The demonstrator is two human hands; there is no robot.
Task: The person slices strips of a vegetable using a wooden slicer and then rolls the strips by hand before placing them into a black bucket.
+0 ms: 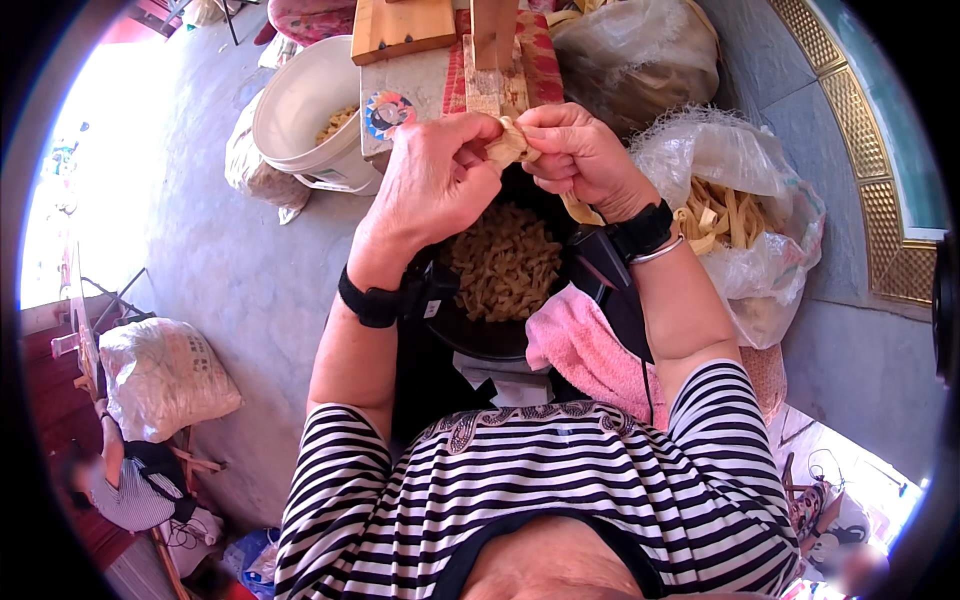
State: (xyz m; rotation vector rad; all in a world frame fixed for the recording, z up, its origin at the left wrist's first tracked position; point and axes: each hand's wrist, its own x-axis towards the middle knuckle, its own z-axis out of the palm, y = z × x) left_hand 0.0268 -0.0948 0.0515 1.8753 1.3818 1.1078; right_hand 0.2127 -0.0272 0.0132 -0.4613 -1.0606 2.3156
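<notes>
Above a black basin, both hands meet on a pale yellow, flat strip that is folded or looped between the fingertips. My left hand pinches one side, fingers curled. My right hand grips the other side between thumb and fingers, and the strip's tail hangs below it. Many small tan, knotted-looking pieces fill the basin. Whether the loop is pulled into a knot, I cannot tell. Just beyond my fingertips is an upright wooden piece on a board.
A clear plastic bag of yellow strips stands right, another full bag behind it. Left of the bench stands a white bucket with some pieces. A pink towel lies near my right forearm. Another person sits lower left.
</notes>
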